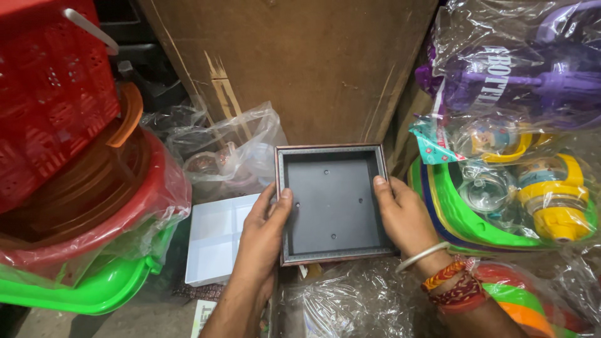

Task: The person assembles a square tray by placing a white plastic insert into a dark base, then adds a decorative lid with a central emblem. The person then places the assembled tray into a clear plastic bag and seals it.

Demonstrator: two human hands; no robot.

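A square dark grey tray [332,200] with a brown-edged rim and a few small holes in its floor is held level in front of me, its open side up. My left hand [263,235] grips its left rim, thumb inside the tray. My right hand [404,219], with bangles at the wrist, grips the right rim, thumb on the edge. The tray is empty.
A big brown cardboard box [300,62] stands behind. A white divided tray [216,241] lies at lower left. Red basket [47,94] and plastic-wrapped red and green tubs [94,206] crowd the left; wrapped bottles and green bowls [501,188] crowd the right. Crinkled plastic bags [231,150] lie between.
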